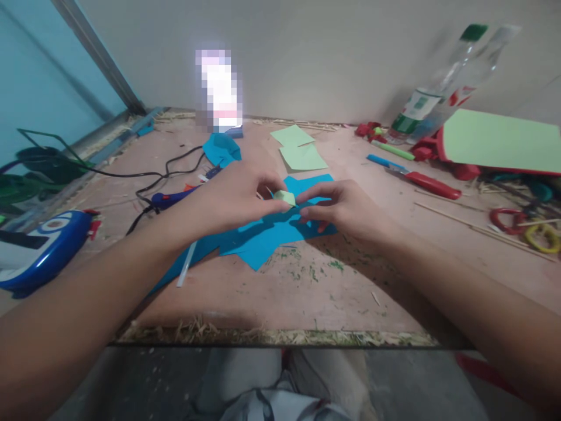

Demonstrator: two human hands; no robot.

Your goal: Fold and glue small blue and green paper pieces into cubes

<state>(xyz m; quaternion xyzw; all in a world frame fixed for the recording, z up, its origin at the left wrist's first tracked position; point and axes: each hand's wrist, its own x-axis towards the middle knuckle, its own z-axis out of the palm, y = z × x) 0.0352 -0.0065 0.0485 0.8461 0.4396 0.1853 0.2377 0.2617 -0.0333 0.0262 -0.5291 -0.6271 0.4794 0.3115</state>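
Observation:
A small folded piece of pale green paper point(286, 199) is pinched between the thumb and fingers of my left hand point(245, 190). My right hand point(335, 204) is close at its right side, fingers bent and a little apart; I cannot tell if the fingertips touch the paper. Beneath both hands lie cut pieces of blue paper point(258, 254) with pointed edges. Two pale green paper squares point(302, 158) lie overlapping just beyond them. A glue gun point(169, 199) with a blue body is partly hidden behind my left forearm.
A bright, blurred-out phone point(221, 88) stands against the wall. At right are a red-handled cutter point(432, 184), a blue pen, scissors point(508, 222), thin sticks, plastic bottles point(416, 111) and more green paper point(499, 140). A black cable point(144, 173) and a blue-white object point(56, 245) are at left.

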